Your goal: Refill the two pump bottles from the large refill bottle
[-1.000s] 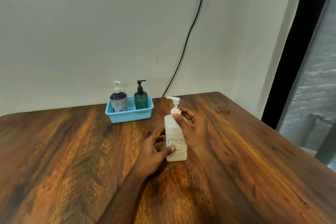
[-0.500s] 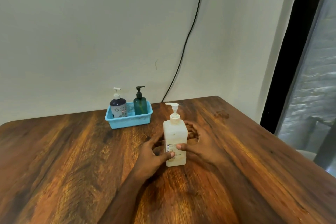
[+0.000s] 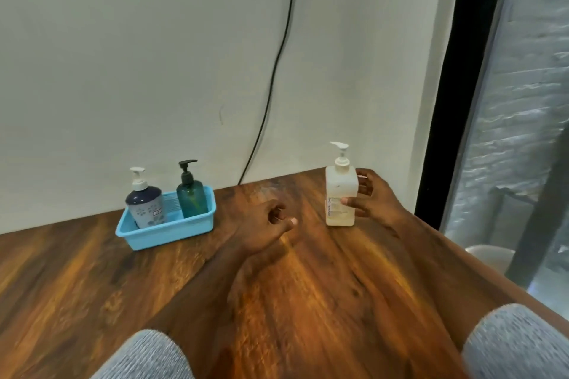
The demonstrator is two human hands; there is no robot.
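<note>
The large white refill bottle (image 3: pixel 339 191) with a white pump stands upright near the table's far right corner. My right hand (image 3: pixel 371 194) holds its body, thumb across the label and fingers behind it. My left hand (image 3: pixel 266 226) hovers over the table left of the bottle, fingers loosely curled, holding nothing. Two pump bottles stand in a light blue basket (image 3: pixel 172 231) by the wall: a dark blue one with a white pump (image 3: pixel 144 201) and a teal one with a black pump (image 3: pixel 191 195).
The wooden table (image 3: pixel 308 286) meets a white wall at the back, where a black cable (image 3: pixel 277 64) hangs down. The table's right edge runs beside a dark window frame (image 3: pixel 446 86). Grey sleeves (image 3: pixel 517 344) show at the bottom.
The refill bottle has shifted right and away, toward the far right corner, carried by my right hand. My left hand has come off the bottle and now hovers apart from it.
</note>
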